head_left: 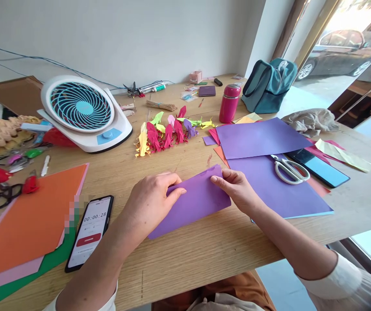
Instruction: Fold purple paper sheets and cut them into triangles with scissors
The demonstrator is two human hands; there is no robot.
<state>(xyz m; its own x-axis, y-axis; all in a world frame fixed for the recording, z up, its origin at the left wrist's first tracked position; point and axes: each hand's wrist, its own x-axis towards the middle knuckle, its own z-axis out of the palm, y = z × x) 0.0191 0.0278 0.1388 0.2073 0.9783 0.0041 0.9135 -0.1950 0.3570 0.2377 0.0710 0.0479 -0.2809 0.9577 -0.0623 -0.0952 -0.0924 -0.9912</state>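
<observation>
Between my hands is a folded purple sheet of paper (193,203), its fold low and its loose edges up. My left hand (157,198) pinches its upper left part between thumb and fingers. At the upper right corner, my right hand (235,185) grips the edges, thumb in front. To the right lie larger purple sheets (263,138), with white-handled scissors (290,169) on the lower one. A phone (90,233) showing a timer at 00:00:28 rests left of my left forearm.
Colourful folded paper pieces (167,131) lie behind my hands. A fan (84,114) stands back left, beyond orange sheets (33,224) and dark-handled scissors (6,194). A pink bottle (229,103), a teal bag (269,86) and a dark phone (321,166) are on the right.
</observation>
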